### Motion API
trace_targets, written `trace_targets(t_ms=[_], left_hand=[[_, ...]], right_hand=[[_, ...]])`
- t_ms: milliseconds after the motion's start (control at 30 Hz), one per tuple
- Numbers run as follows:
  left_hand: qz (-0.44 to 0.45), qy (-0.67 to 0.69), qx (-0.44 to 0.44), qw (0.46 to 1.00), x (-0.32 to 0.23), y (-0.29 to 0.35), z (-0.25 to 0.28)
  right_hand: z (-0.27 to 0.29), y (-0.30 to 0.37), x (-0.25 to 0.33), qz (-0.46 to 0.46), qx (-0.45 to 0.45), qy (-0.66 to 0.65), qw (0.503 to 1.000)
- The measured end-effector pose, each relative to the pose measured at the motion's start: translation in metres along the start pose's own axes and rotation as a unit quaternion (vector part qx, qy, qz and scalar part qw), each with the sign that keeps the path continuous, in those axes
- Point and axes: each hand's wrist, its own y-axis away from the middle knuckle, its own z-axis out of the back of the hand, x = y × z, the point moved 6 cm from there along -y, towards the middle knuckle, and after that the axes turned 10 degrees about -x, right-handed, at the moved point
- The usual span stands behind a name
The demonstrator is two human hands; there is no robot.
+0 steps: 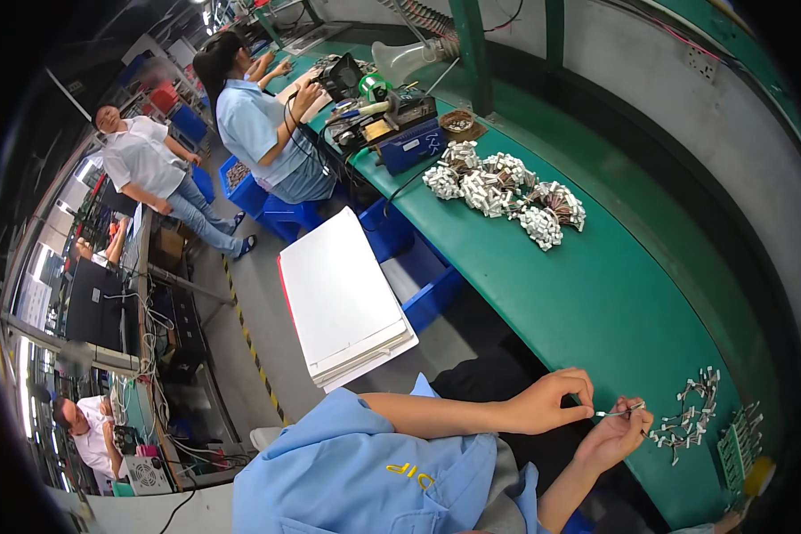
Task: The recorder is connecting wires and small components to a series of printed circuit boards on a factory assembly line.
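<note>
At the far left, a flat black panel (96,307) carries a small pale label, too small to read. Across the aisle lies a thick stack of white sheets (343,276) with a red edge. The camera wearer's light-blue cloth work shirt (347,472) bears yellow lettering, turned on its side. Farther up, on the long green bench top (596,303), a dark-blue box-shaped unit (411,147) shows white handwriting, and bundled white-ended wire connectors (507,191) lie just to its right.

The bare left hand (543,405) is at the bench's near edge, its thumb and forefinger tips close together; whether they grip anything I cannot tell. Just right of those tips is a short, thin wire lead (609,413) with a whitish end. Its long axis runs nearly level from left to right, rising slightly rightward, the whitish end toward the left fingertips. The bare right hand (610,438) pinches the lead's other end between thumb and fingers, so it is the nearer hand. Just beyond it to the right, a loose scatter of white-ended leads (690,414) lies on the bench, with a green board-like piece (736,449) beside it.
</note>
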Motion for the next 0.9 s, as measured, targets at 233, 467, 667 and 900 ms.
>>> trace_targets(t_ms=[233,467,667,900], left_hand=[[0.140,0.048,0.036,0.988,0.022,0.000,-0.016],[0.046,0.141,-0.029,0.988,-0.007,-0.009,-0.026],[0.042,-0.011,-0.069,0.997,0.005,-0.011,-0.007],[0.050,0.027,-0.104,0.993,0.007,-0.015,-0.014]], right_hand=[[-0.002,0.007,0.001,-0.011,-0.011,-0.021,1.000],[-0.008,0.032,-0.001,0.119,-0.004,0.135,0.984],[-0.008,0.034,-0.024,0.099,-0.007,0.148,0.984],[-0.020,0.028,-0.006,0.157,0.033,0.203,0.966]])
